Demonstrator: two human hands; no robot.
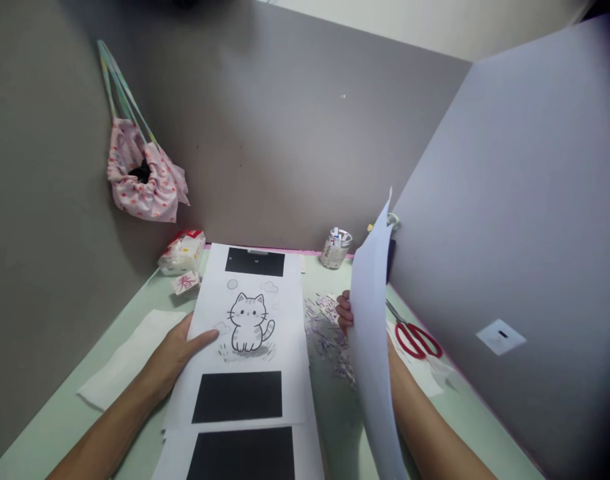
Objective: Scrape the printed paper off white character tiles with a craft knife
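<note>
Cat-drawing sheet (249,320) lies mid tabletop (59,420), left hand (177,350) flat on its left edge, thumb on top. Right hand (343,313) fingers pinch a blank sheet (372,347) upright, right of it. Best keep left pressing so stack doesn't slide; lift slow w/ right.

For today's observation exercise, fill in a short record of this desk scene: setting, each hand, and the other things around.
Setting: pale green desk between grey partition walls
Left hand: left hand rests flat on the cat drawing sheet, thumb on the paper
Right hand: right hand holds a blank white sheet up on edge
Under the drawing: more printed sheets with black rectangles
Between the hands: paper scraps
Right of the raised sheet: red scissors
At the back: jar, tissue pack
On the wall: pink cloth bag
</note>
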